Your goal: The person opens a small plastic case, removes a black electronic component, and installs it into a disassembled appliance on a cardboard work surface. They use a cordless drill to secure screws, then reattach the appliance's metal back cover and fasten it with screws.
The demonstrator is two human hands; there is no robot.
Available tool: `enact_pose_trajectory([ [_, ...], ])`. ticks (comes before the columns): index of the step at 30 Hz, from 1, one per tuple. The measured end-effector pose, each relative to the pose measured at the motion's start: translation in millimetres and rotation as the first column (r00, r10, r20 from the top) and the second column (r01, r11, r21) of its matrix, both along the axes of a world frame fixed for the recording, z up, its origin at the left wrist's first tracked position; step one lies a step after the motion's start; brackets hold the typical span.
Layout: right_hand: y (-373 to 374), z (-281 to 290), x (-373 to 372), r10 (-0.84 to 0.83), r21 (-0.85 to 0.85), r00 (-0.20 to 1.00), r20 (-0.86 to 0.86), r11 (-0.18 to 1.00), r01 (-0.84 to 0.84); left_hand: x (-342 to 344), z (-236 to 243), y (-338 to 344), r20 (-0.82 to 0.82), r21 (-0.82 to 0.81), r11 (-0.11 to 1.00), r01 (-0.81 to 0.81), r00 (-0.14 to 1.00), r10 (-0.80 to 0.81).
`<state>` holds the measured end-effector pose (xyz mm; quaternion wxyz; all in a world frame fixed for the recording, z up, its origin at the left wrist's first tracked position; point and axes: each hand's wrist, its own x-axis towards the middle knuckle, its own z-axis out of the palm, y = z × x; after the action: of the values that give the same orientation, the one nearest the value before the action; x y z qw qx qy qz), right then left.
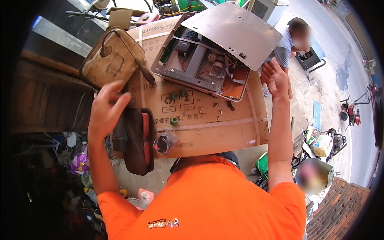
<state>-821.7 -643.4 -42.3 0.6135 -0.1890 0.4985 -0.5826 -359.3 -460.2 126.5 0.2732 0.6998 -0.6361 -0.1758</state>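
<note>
My left hand is over the left side of a cardboard-covered worktop, thumb and forefinger apart, its outline slightly blurred. Next to it are a worn tan metal plate and a dark zippered pouch; a small dark round thing by the thumb is partly hidden. My right hand is raised at the right edge, palm up with fingers loosely curled and apart, close to the corner of a grey metal cover. That cover lies tilted over an opened device casing, whose wires and parts show.
On the cardboard lie several small screws, green rings and a clear plastic bag with a dark part. A dark-handled tool rests across the tan plate. Beyond the right edge sits another person. Clutter covers the ground on both sides.
</note>
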Motion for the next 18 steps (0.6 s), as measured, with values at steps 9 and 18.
enact_pose_trajectory([
  [9,-18.7,-1.2,20.7,0.238,-0.299,0.966,0.105,0.934,-0.198,-68.5,-46.8,-203.7,-0.186,0.192,0.972,0.134,0.978,-0.098],
  [18,-50.0,29.6,5.6,0.253,-0.363,0.945,0.206,0.917,-0.166,-53.9,-93.6,-304.0,-0.908,0.158,0.963,0.220,0.416,0.055],
])
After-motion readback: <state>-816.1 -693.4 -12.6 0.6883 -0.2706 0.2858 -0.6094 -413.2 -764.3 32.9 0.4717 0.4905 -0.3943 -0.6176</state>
